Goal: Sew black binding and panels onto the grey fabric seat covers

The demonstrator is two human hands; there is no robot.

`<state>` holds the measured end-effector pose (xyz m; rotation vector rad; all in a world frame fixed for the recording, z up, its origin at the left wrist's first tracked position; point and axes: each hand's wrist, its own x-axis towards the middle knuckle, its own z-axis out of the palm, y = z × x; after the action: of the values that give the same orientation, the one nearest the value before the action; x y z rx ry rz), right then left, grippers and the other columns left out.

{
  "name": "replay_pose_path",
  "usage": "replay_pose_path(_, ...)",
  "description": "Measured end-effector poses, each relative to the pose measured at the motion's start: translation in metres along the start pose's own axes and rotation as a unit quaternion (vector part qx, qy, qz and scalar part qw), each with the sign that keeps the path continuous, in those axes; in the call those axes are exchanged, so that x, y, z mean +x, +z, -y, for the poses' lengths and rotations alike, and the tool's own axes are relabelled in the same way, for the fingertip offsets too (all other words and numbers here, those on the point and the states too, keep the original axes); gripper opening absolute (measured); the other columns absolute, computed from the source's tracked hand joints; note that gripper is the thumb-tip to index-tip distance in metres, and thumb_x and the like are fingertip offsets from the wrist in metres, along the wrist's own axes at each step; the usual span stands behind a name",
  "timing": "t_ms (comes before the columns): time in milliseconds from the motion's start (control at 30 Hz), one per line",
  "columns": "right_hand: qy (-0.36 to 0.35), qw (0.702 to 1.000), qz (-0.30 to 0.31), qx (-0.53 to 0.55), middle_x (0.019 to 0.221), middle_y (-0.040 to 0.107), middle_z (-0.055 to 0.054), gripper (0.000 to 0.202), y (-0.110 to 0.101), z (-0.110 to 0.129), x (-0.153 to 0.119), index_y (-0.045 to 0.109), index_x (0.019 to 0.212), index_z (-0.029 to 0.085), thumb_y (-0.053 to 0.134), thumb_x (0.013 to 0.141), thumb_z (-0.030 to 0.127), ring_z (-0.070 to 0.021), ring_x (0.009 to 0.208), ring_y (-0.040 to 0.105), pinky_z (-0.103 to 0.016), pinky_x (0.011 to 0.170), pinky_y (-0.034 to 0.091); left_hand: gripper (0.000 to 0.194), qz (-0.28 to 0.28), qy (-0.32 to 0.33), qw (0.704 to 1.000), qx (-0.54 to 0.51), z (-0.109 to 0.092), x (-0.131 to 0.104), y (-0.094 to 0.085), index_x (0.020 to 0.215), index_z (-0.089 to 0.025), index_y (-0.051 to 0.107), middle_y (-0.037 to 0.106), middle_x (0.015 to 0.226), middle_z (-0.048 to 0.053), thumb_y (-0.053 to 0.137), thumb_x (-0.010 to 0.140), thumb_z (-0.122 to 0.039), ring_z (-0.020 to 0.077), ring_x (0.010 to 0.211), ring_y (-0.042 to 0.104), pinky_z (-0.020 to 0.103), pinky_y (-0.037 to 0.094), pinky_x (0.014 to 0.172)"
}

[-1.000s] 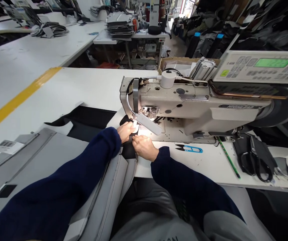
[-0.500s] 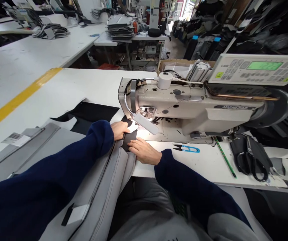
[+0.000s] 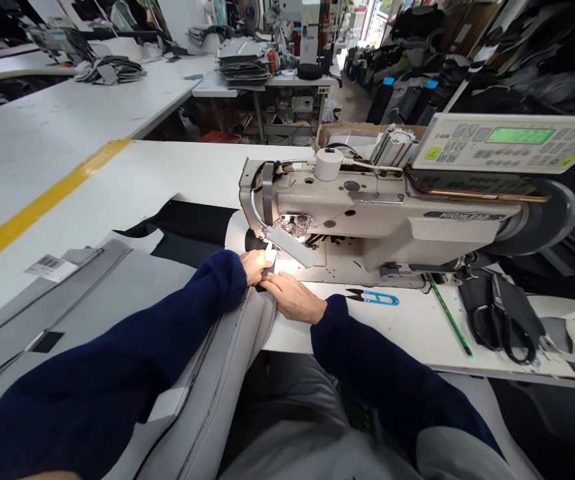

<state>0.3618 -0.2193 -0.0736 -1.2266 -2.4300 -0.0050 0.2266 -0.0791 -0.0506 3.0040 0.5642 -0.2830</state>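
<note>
Close to the needle area of the sewing machine [image 3: 337, 200], my left hand [image 3: 255, 267] is closed on the edge of a fabric panel. A small white piece [image 3: 270, 253] shows at its fingertips. My right hand [image 3: 295, 298] is just to the right, its fingers together and pressed on the panel's black strip [image 3: 269, 269]; the thumb side nearly meets my left hand. The large grey fabric panel [image 3: 232, 360] drapes from the hands toward my lap, partly under my left sleeve. The machine's lamp [image 3: 291, 247] hides the needle.
Right of my hands lie blue thread snips [image 3: 380, 297], a green pencil [image 3: 450, 315] and black-handled scissors [image 3: 502, 323]. A control panel [image 3: 512, 141] stands above the machine. Black fabric [image 3: 192, 223] and a barcode label [image 3: 51, 267] are at left. A cardboard box [image 3: 325, 133] sits behind.
My left hand has moved right and slightly down, closer to my right hand. The grey panel has shifted right with it and the black strip is more covered. My right hand shifted slightly right.
</note>
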Motion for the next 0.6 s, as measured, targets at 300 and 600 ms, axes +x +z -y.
replay_pose_path(300, -0.021, 0.998, 0.021, -0.047, 0.129, 0.052, -0.018, 0.033, -0.006, 0.016, -0.019, 0.054, 0.119, 0.009, 0.048, 0.088, 0.019, -0.0307, 0.127, 0.038, -0.051, 0.102, 0.031, 0.033, 0.001, -0.074, 0.996, -0.046, 0.004, -0.011, -0.008, 0.096, -0.022, 0.071, 0.063, 0.09, 0.007, 0.048, 0.074, -0.015, 0.0188, 0.086, 0.059, 0.026, 0.045, 0.074)
replay_pose_path(600, 0.03, 0.995, -0.009, -0.098, 0.123, 0.06, -0.016, 0.027, 0.005, 0.004, -0.007, 0.061, 0.109, 0.008, 0.04, 0.094, 0.015, -0.0255, 0.11, 0.053, -0.05, 0.094, 0.035, 0.026, -0.01, -0.074, 0.997, -0.035, -0.005, 0.003, -0.011, 0.081, -0.019, 0.074, 0.067, 0.088, 0.007, 0.049, 0.075, -0.021, 0.0195, 0.081, 0.06, 0.027, 0.042, 0.066)
